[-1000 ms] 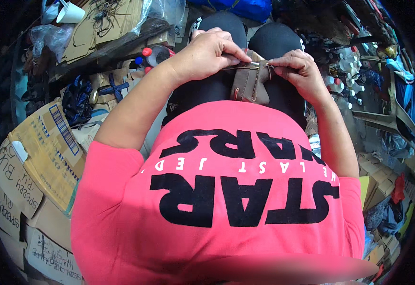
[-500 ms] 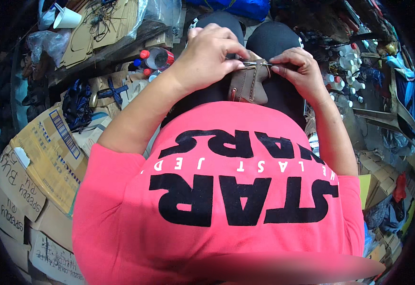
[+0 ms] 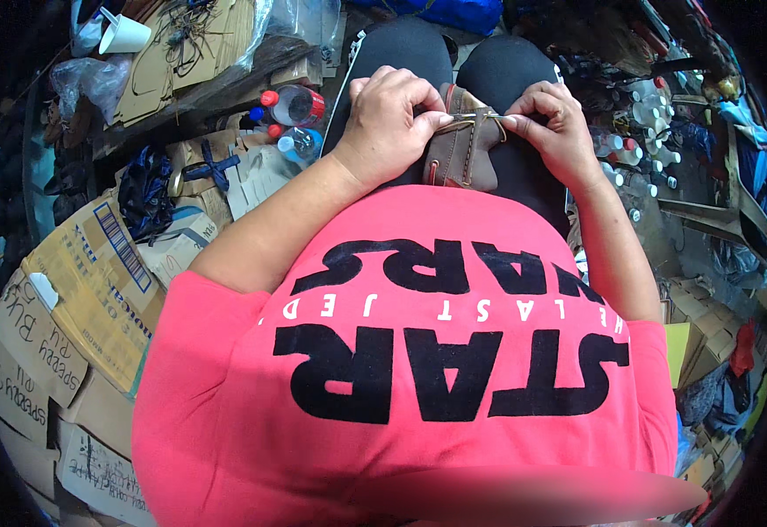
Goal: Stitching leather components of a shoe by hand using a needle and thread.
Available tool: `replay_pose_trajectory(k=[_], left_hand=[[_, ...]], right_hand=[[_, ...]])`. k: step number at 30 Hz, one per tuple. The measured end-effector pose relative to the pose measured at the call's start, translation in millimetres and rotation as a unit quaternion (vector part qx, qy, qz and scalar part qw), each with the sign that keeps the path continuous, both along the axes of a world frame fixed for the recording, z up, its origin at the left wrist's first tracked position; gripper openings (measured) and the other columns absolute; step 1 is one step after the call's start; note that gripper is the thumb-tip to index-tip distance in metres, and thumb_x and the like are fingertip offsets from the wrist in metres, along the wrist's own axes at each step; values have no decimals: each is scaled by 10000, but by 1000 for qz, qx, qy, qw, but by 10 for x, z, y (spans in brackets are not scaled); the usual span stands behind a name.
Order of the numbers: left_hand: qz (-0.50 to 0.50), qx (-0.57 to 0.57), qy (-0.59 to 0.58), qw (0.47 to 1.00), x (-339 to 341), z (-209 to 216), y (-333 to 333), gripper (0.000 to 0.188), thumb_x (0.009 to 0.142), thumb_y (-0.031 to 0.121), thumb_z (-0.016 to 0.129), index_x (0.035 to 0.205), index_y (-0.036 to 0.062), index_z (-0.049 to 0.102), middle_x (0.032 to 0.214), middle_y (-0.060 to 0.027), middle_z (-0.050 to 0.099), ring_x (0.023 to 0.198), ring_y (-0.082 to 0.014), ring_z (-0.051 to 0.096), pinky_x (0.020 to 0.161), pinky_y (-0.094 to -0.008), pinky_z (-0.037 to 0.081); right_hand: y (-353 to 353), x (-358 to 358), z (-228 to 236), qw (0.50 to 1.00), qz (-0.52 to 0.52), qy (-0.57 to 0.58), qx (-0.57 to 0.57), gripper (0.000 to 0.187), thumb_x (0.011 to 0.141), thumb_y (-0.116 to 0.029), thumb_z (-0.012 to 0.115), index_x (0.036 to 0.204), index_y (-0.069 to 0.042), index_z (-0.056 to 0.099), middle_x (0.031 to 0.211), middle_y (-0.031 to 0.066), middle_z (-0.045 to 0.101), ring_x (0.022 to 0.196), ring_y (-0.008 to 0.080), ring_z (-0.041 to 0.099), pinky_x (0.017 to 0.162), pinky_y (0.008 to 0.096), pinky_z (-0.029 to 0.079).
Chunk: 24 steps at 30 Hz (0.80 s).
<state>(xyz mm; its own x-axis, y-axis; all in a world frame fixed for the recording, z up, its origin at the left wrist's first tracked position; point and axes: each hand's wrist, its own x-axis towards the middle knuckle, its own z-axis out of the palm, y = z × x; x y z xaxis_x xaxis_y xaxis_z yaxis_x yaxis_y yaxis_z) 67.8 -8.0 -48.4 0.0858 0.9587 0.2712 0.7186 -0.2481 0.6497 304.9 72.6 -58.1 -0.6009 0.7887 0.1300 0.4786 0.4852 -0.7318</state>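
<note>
On my lap between the thighs sits a brown shoe upper [image 3: 459, 158] with pale stitching and an orange-red edge. Across its top runs a thin lace [image 3: 476, 115], stretched between my two hands. My left hand [image 3: 394, 123] pinches the lace at the left side with thumb and forefinger. At the right side, my right hand [image 3: 552, 127] pinches it in the same way. The lace is too thin to follow fully, and the fingertips hide its ends.
Flattened cardboard boxes [image 3: 93, 299] lie at the left. Plastic bottles with coloured caps [image 3: 298, 107] stand left of my legs. Several clear bottles [image 3: 651, 114] cluster at the right. A white cup [image 3: 126, 35] is at the far left, and a blue bag [image 3: 453, 10] at the far edge.
My left hand has moved down and slightly right, nearer the shoe's level. My right hand has shifted only slightly. The lace still spans between them.
</note>
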Motion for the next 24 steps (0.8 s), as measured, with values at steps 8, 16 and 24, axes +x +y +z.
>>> replay_pose_trajectory(k=[8, 16, 24], left_hand=[[-8, 11, 44, 999, 77, -17, -24, 140, 734, 183, 727, 743, 92, 621, 766, -13, 597, 835, -219, 562, 775, -370, 344], [-20, 10, 43, 999, 136, -18, 18, 149, 745, 185, 717, 762, 86, 607, 780, -20, 593, 845, -225, 564, 792, -378, 335], [-64, 61, -64, 994, 82, -28, 205, 147, 640, 52, 797, 760, 97, 726, 807, -34, 616, 816, -208, 582, 734, -322, 452]], right_hand=[[-47, -51, -30, 999, 4, 3, 39, 143, 726, -149, 762, 721, -54, 656, 750, 23, 610, 781, 184, 529, 743, 324, 393], [-30, -122, 37, 997, 7, -66, -29, 161, 755, -294, 768, 765, -139, 725, 768, -44, 640, 835, 161, 515, 880, 373, 290], [119, -97, 85, 989, 45, 14, -141, 162, 745, -220, 790, 746, -76, 716, 765, 18, 659, 787, 149, 548, 717, 310, 441]])
